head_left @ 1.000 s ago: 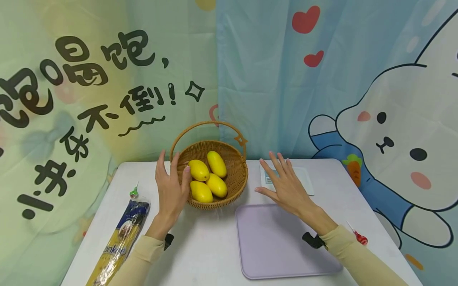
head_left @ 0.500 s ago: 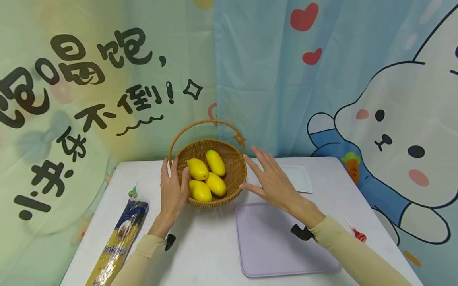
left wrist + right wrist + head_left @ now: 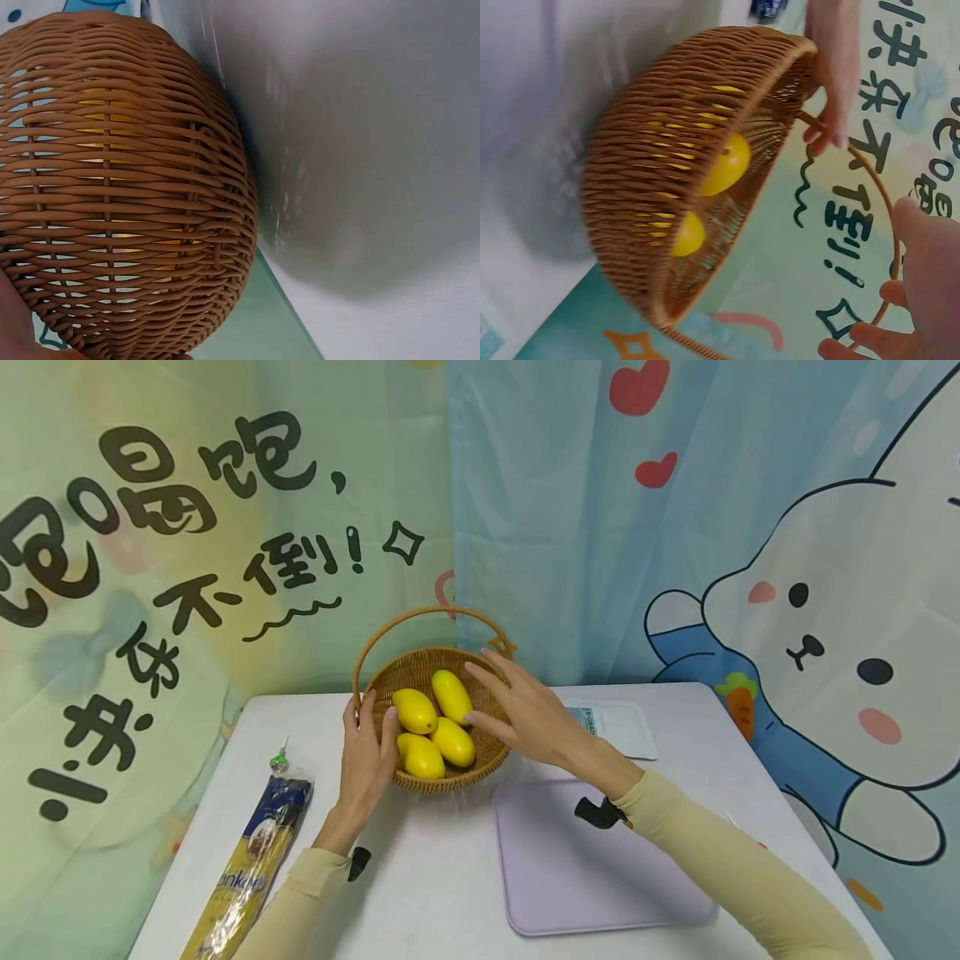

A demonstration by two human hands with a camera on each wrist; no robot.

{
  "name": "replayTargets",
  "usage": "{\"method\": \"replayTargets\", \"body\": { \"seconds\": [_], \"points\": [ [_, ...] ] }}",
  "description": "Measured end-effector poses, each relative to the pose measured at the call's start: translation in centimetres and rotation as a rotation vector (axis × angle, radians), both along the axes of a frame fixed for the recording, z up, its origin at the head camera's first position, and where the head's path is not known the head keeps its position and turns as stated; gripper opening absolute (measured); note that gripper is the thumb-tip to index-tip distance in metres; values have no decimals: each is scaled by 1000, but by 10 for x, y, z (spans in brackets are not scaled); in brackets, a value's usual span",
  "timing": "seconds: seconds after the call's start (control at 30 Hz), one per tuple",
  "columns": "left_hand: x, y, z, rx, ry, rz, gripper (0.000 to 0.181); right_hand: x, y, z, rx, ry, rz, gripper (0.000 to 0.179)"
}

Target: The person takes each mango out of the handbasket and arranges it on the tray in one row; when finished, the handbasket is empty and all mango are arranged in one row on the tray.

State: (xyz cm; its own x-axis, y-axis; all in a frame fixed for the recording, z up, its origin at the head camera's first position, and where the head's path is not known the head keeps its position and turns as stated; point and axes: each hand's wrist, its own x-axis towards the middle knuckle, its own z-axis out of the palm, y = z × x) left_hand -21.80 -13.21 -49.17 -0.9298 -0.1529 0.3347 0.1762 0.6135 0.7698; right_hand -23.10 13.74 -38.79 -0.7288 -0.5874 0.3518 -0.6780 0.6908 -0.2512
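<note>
A brown wicker basket point(image 3: 427, 783) with a tall arched handle stands near the table's back edge, holding several yellow lemons point(image 3: 415, 712). My left hand point(image 3: 363, 768) grips its left side, the thumb at the rim and the fingers outside. In the left wrist view, the woven wall point(image 3: 135, 187) fills the left half, with part of the hand at the lower left corner. My right hand point(image 3: 528, 714) reaches over the basket's right rim, fingers spread and holding nothing. From the right wrist, its fingers overlap the handle point(image 3: 881, 187), while lemons point(image 3: 727, 165) show inside.
A lavender tray point(image 3: 600, 868) lies in front of the right arm. Behind it is a white packet point(image 3: 626, 731). A long pasta pack point(image 3: 255, 852) and a green lollipop point(image 3: 279, 762) lie at left. The right sleeve mostly hides a red lollipop. A printed curtain point(image 3: 525, 527) hangs behind the table.
My right hand has moved left, from above the white packet to over the basket's right rim. My left hand has come closer in on the basket's left side. The basket stays in place.
</note>
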Motion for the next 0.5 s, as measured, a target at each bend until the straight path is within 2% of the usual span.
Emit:
{"method": "replayTargets", "body": {
  "seconds": [0.23,0.5],
  "points": [
    [0,-1,0,-13,-24,4,67,-19,-26,16,-25,-141,3,68],
    [0,0,1,-18,-40,3,69,-41,-56,21,-16,-285,18,67]
  ]
}}
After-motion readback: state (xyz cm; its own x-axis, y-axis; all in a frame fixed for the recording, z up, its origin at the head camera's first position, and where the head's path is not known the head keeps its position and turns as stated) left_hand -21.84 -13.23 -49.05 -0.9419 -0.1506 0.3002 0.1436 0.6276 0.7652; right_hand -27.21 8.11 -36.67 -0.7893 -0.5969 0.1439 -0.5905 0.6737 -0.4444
